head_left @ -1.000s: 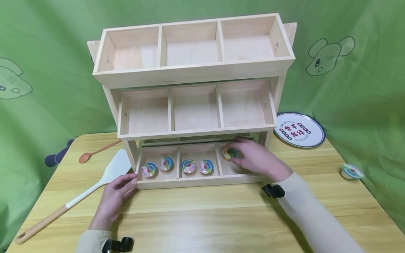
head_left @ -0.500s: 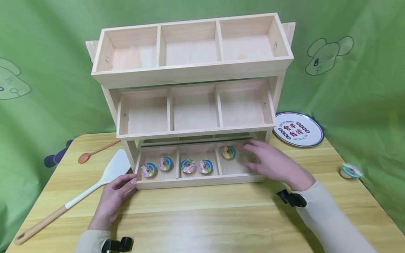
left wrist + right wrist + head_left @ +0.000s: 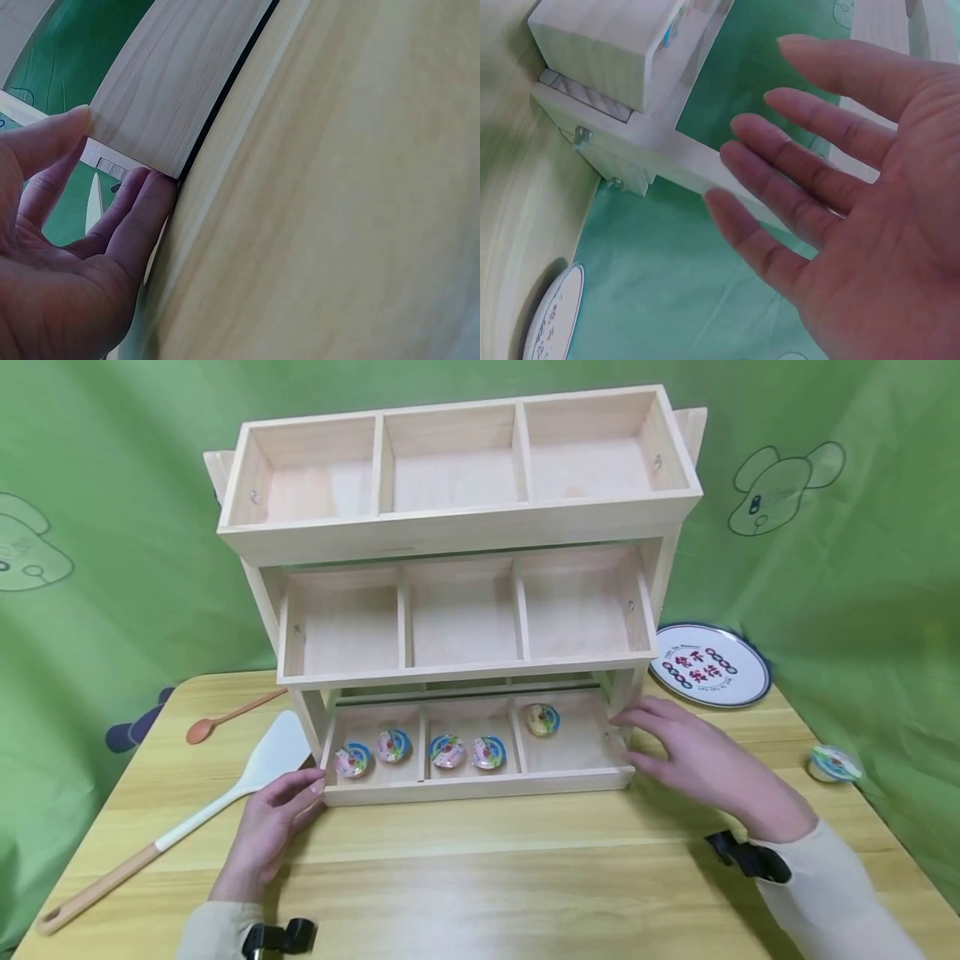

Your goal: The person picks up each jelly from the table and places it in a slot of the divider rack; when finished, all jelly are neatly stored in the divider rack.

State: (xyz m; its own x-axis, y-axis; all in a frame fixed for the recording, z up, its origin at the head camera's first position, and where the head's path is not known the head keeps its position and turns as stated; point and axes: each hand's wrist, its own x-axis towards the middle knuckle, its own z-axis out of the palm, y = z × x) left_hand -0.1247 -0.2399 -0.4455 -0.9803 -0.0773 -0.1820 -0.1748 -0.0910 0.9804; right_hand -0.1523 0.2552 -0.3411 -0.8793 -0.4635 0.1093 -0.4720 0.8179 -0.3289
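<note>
A three-tier wooden rack (image 3: 457, 539) stands on the table, each tier divided into three compartments. In its bottom tray (image 3: 480, 789), two pink cups with blue-and-green lids (image 3: 352, 761) sit in the left compartment and two similar cups (image 3: 447, 752) in the middle one. The right compartment has a single yellowish cup (image 3: 542, 720). My left hand (image 3: 273, 827) touches the tray's left front corner, thumb at the top edge and fingers along the end in the left wrist view. My right hand (image 3: 701, 764), fingers spread and holding nothing, is beside the tray's right end.
A white spatula with a wooden handle (image 3: 232, 795) and a small orange-brown spoon (image 3: 201, 731) lie at the left. At the right are an oval plate with red lettering (image 3: 710, 665) and another lidded cup (image 3: 834, 763). Green cloth (image 3: 847, 577) hangs behind.
My right hand has let go of the yellowish cup in the right compartment and moved right, out of the tray to its end. The left hand has stayed at the corner.
</note>
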